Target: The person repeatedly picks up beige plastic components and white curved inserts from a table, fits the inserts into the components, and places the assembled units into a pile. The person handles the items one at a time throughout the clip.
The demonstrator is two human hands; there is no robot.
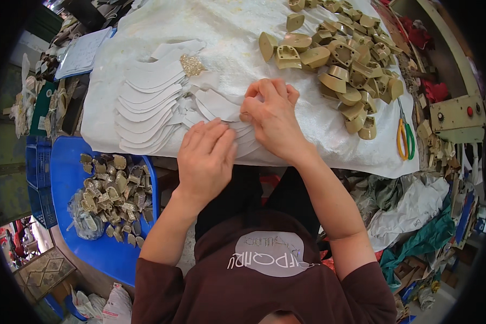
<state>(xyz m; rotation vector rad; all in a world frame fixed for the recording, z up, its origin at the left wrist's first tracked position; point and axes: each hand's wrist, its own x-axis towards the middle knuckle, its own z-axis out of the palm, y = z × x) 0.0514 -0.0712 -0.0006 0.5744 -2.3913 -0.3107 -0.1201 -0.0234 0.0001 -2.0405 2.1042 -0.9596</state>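
On the white-covered table, overlapping rows of thin white curved pieces (148, 102) lie spread in front of me. My left hand (208, 154) rests over the near pieces with its fingers stretched out, slightly blurred. Just right of it, my right hand (272, 116) has its fingers curled in a pinch above the right-hand row of white pieces. What it pinches, if anything, is hidden behind the fingers. A glittery gold piece (191, 65) sits at the upper right of the left stack.
Many gold shoe heels (343, 54) are heaped at the far right. Scissors (405, 135) with orange and green handles lie at the table's right edge. On the left, a blue tub (105, 259) holds glittery heels and a plastic bag. A control box (459, 114) stands far right.
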